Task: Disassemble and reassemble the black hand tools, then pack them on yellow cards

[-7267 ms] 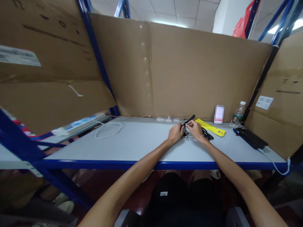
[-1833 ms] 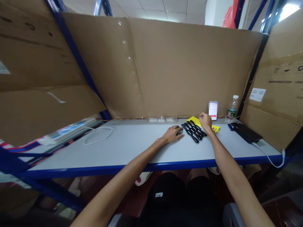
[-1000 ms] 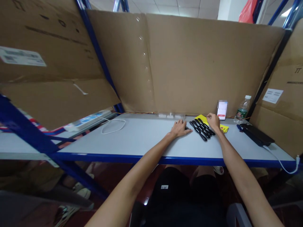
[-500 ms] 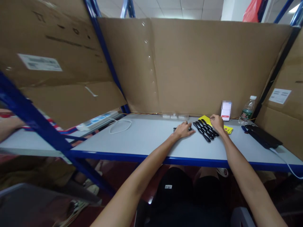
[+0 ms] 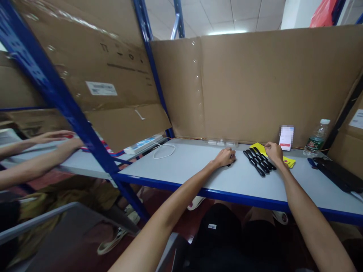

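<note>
My left hand (image 5: 225,157) rests on the grey tabletop left of several glossy black slim pieces with narrow waists, like handles. Its fingers are curled over a small dark object (image 5: 231,163), mostly hidden beneath them. The black pieces (image 5: 258,162) lie side by side at a slant between my hands. To their right, my right hand (image 5: 274,152) is closed, fingertips pressed together over a yellow sheet or packet (image 5: 288,162); whatever they pinch, if anything, is too small to make out. Part of the yellow item lies under the black pieces and my hand.
A phone (image 5: 286,139) leans at the back, beside a water bottle (image 5: 316,136). A black case-like object (image 5: 338,172) lies at right. Clear plastic pieces (image 5: 221,143), a white cable (image 5: 165,152) and a power strip (image 5: 144,144) lie farther left. Another person's hands (image 5: 61,141) are beyond the blue post.
The view has turned left, bringing in more of the neighbouring person's arms. My left hand's fingers have gone from spread over the dark object to curled around it. My right hand stays closed.
</note>
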Demonstrator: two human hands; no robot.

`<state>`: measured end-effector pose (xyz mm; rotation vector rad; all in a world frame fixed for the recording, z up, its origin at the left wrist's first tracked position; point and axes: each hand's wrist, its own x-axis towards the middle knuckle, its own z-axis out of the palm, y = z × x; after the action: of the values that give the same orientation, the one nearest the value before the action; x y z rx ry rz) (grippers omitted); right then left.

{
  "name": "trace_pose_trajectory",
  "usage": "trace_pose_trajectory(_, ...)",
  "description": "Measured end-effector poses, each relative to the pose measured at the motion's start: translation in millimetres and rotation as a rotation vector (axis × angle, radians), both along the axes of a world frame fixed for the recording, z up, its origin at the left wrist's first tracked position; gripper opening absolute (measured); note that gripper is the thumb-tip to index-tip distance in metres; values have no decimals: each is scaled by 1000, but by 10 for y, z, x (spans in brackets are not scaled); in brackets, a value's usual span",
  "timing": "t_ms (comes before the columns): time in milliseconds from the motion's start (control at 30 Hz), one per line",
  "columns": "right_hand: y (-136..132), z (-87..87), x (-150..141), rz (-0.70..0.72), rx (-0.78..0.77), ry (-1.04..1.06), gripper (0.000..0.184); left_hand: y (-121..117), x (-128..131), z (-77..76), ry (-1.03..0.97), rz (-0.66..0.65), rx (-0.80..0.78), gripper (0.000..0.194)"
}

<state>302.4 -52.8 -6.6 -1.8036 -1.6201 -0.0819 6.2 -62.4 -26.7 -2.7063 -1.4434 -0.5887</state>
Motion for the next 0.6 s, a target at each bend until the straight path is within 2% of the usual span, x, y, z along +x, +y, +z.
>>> trace_pose_trajectory(167, -51, 46, -40, -6, -5, 17, 22, 75, -400, -16, -80, 31, -48, 18)
trace_pose_trajectory(333, -92, 71, -59, -3, -31, 29, 24, 104, -719, -98, -220, 174, -109, 27)
trace_pose_trajectory(467, -73, 50, -36, 12, -24, 26, 25, 9, -679, -204, -200, 259, -106, 48)
trace_pose_trajectory(600, -54, 40, -29, 8, -23, 10, 26, -148, -403, -321, -51, 139, -43, 69)
